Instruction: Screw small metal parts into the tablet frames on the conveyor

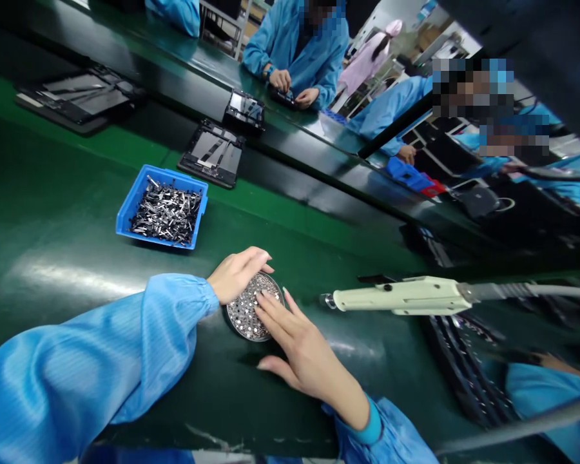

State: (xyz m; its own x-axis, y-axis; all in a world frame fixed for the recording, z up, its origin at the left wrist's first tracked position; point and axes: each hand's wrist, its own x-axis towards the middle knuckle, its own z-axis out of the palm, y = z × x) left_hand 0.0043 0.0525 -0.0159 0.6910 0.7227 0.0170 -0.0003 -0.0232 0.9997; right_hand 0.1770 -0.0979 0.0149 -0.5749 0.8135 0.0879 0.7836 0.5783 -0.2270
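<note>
A round dish [232,324] full of tiny silvery screws [249,314] stands on the green tabletop between my hands. My left hand [236,274] rests along the dish's upper left rim, its fingers stretched out together and nothing visible in them. From the lower right, my right hand [294,338] reaches over the dish with its fingers extended onto the screws and the thumb held apart. Whether a screw lies under those fingertips is hidden. To the right of the dish lies a pale electric screwdriver [401,296], untouched.
A blue bin [162,206] of small metal and black parts stands upper left. Opened tablet-like devices [214,153] lie beyond it along a dark rail. Black strip-like parts [457,370] lie at right, near another person's sleeve [544,393]. Co-workers [302,58] sit opposite.
</note>
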